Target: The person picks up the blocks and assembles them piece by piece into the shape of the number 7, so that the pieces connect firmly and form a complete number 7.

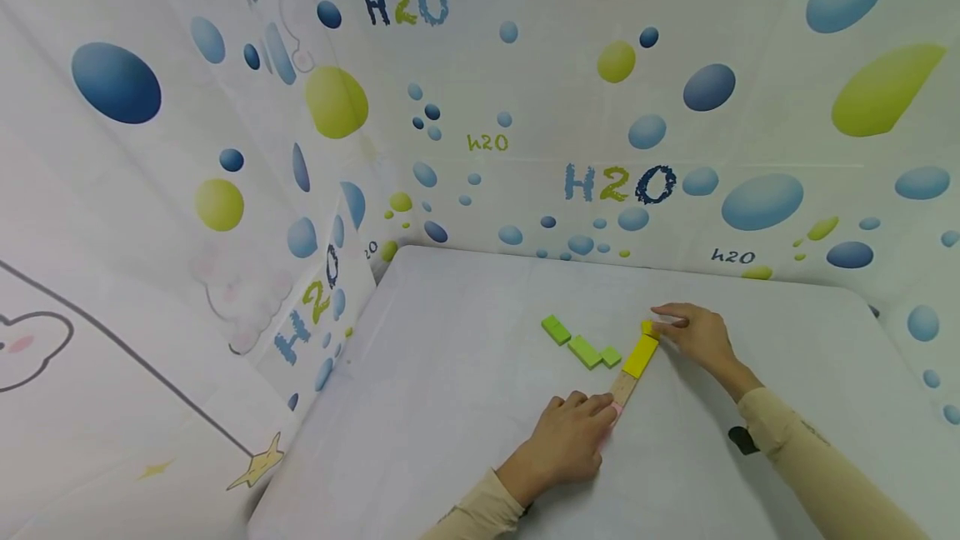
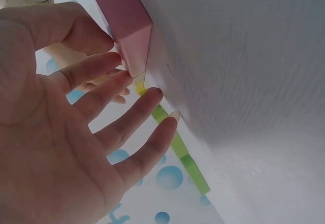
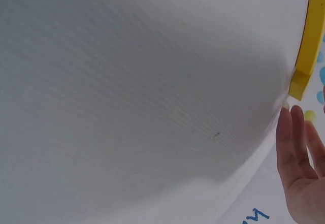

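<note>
In the head view my left hand (image 1: 567,440) lies at the near end of a slanting row of blocks. The left wrist view shows its thumb and fingertips along one side of a pink block (image 2: 124,23). Beyond the pink block come a plain wooden block (image 1: 622,390), a long yellow block (image 1: 641,356) and a small yellow block (image 1: 649,328). My right hand (image 1: 697,338) is at the row's far end, thumb beside the small yellow block. Its fingers look straight in the right wrist view, just off that block (image 3: 299,85).
Left of the row lie three green blocks: one farther back (image 1: 556,329), a long one (image 1: 584,352) and a small one (image 1: 611,357). All rest on a white-covered table (image 1: 450,357). Patterned white sheets (image 1: 525,90) hang behind and on the left.
</note>
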Demonstrator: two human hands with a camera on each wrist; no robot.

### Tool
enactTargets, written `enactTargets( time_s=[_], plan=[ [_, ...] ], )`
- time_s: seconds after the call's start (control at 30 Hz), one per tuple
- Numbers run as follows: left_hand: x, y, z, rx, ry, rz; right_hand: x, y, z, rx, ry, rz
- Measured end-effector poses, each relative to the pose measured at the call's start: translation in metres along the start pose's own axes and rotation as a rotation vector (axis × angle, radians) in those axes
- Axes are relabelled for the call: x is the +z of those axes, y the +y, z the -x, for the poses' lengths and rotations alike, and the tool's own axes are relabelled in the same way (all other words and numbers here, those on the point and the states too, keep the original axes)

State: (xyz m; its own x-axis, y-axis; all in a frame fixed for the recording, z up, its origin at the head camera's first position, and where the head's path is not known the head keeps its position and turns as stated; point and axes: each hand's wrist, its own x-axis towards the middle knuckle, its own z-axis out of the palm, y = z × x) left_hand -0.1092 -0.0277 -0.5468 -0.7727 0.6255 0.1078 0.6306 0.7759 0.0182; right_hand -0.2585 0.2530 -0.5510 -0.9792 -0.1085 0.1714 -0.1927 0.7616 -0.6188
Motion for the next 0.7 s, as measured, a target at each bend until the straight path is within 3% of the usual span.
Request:
enactTargets(
  time_s=[0.27,0.53,0.7],
  plan=[
    [0.000,-0.001,-0.003,-0.012,-0.028,0.014,-0.001,0.000,0.008,-0.050,0.045,0.011],
    [-0.004,-0.006,-0.009,-0.012,-0.104,0.071,-0.002,-0.011,0.018,-0.033,-0.010,0.040],
    [-0.006,-0.010,-0.014,-0.004,-0.126,0.097,-0.001,-0.017,0.022,-0.073,-0.009,0.068]
  ],
)
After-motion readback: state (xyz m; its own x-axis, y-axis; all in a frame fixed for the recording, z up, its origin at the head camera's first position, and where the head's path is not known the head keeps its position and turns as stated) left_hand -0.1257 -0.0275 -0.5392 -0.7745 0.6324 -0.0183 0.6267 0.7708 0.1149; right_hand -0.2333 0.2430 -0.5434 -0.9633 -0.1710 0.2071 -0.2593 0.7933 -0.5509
